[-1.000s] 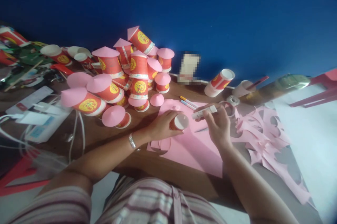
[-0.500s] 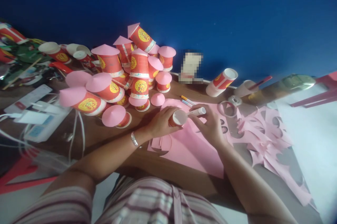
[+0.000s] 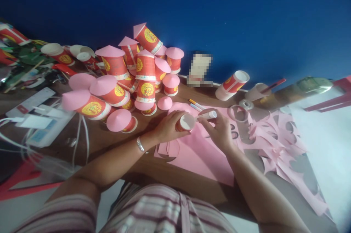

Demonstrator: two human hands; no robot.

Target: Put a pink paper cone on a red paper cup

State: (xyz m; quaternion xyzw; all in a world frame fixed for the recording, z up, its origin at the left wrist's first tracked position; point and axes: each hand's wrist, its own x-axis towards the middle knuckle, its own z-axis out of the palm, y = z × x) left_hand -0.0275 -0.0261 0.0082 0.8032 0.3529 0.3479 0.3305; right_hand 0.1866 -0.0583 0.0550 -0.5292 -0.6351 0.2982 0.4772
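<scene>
My left hand [image 3: 168, 128] is closed around a small red paper cup [image 3: 186, 122] lying on its side, its white base turned toward me. My right hand [image 3: 219, 130] grips a white glue stick [image 3: 206, 115] whose tip touches the rim of that cup's base. Both hands hover over a pink paper sheet [image 3: 203, 152] on the brown table [image 3: 109, 138]. A silver bracelet [image 3: 140, 145] circles my left wrist.
A heap of red cups with pink cone tops [image 3: 128, 76] fills the table's back left. A tape roll [image 3: 237, 113], two pens [image 3: 195, 104], a lone lying cup [image 3: 231, 85] and cut pink scraps [image 3: 276, 138] lie right. White devices and cables [image 3: 41, 123] sit at left.
My right hand brought the glue stick leftward from over the pink sheet until its tip met the cup's base. My left hand lifted the cup slightly and tilted it toward the stick.
</scene>
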